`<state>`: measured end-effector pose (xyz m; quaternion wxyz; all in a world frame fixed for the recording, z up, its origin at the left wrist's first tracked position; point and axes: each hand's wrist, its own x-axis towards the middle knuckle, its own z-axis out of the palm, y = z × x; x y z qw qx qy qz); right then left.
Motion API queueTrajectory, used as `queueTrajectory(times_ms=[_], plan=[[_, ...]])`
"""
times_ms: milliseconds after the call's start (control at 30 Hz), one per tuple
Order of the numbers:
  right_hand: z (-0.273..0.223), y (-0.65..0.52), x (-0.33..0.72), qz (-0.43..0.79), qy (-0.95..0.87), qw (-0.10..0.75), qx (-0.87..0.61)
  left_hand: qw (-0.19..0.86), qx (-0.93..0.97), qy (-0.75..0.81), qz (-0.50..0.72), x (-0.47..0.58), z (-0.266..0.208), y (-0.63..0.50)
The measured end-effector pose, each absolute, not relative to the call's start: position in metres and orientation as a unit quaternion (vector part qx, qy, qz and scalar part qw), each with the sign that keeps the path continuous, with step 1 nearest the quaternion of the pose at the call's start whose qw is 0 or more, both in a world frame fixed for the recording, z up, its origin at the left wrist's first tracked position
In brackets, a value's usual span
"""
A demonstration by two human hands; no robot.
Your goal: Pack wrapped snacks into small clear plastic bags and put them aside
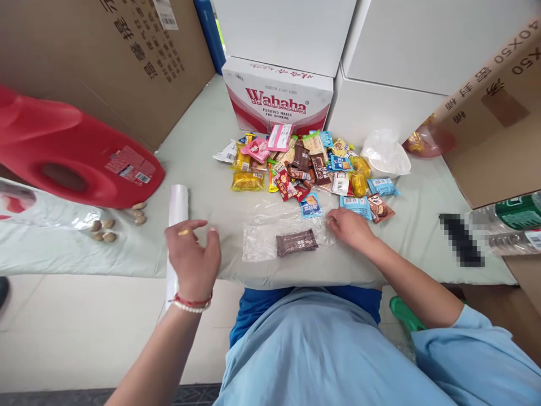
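Observation:
My left hand [192, 256] is over a white roll [178, 204] near the table's front edge, thumb apart from the fingers and nothing visible in its grasp. Fingers of my right hand [353, 226] are pinched at the right edge of a clear plastic bag [257, 239] lying flat. On the bag rests a dark brown snack packet [297, 243]. Just behind it is a small blue packet [311, 205]. A heap of wrapped snacks [291, 163] spreads across the middle, with more blue packets [356, 207] and a brown wrapped cookie [380, 208] beside my right hand.
A Wahaha carton [279, 98] and white boxes [393, 51] stand behind the heap. At left are a red jug [84, 152] and several brown nuts [103, 230]. A white bowl with plastic [385, 155], plastic bottles [515, 217] and a cardboard box [499, 113] are at right.

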<state>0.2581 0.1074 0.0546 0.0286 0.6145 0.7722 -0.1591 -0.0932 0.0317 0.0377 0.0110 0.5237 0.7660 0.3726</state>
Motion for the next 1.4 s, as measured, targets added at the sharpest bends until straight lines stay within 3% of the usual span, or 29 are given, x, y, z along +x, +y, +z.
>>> queueTrajectory(times_ms=[67,200,333,433,700,867,1033,1167,1267,1400], plan=[[0.063,0.111,0.248,-0.104,0.799,0.0,0.592,-0.05,0.579,0.691,0.431,-0.073,0.046,0.012],[0.069,0.135,0.213,-0.1,0.868,-0.027,0.485,0.054,0.786,0.515,0.338,-0.014,0.042,-0.006],[0.055,0.164,0.178,-0.118,0.876,0.064,0.462,0.042,0.798,0.57,0.192,0.02,0.018,0.01],[0.048,0.179,0.169,-0.157,0.868,0.109,0.458,0.036,0.807,0.569,0.154,0.023,0.007,0.019],[0.078,0.148,0.189,-0.236,0.907,0.016,0.349,0.065,0.802,0.576,0.146,0.022,0.008,0.018],[0.065,0.09,0.2,-0.226,0.911,0.069,0.338,0.142,0.781,0.575,0.196,0.013,0.003,0.02],[0.037,0.065,0.2,-0.169,0.917,0.083,0.351,0.304,0.688,0.543,0.374,-0.031,0.006,0.013],[0.041,0.06,0.194,-0.139,0.93,0.101,0.325,0.272,0.482,0.69,0.467,-0.064,0.011,0.026],[0.048,0.058,0.19,-0.133,0.932,0.095,0.323,0.237,0.477,0.756,0.38,-0.066,0.011,0.045],[0.048,0.057,0.191,-0.16,0.928,0.068,0.33,0.238,0.588,0.736,0.237,-0.051,0.017,0.046]])
